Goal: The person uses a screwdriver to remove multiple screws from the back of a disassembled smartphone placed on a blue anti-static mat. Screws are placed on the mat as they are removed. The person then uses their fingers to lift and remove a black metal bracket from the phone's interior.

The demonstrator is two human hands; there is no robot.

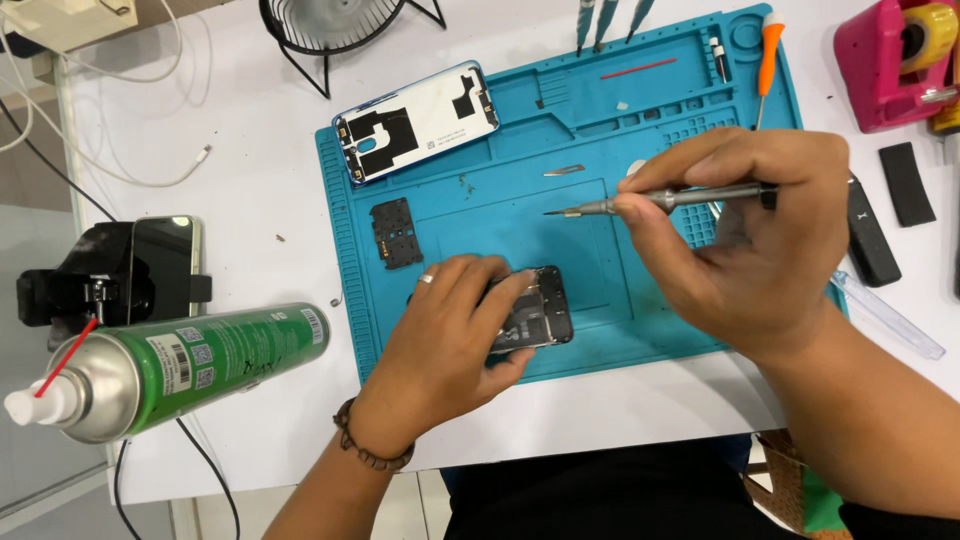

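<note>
My left hand (450,325) grips an opened black phone (540,312) lying on the blue work mat (600,160); the fingers cover most of its left half. My right hand (755,235) holds a slim grey screwdriver (660,202) level above the mat, its tip pointing left, above and to the right of the phone. A white phone back cover (417,122) lies inside up at the mat's top left. A small black inner plate (396,232) rests on the mat left of my left hand.
A green spray can (190,368) with a red straw lies at the left. A phone on a black stand (160,268) sits behind it. An orange-handled screwdriver (767,55), a pink tape dispenser (895,60), black blocks (908,183) and a fan base (330,25) are around the mat.
</note>
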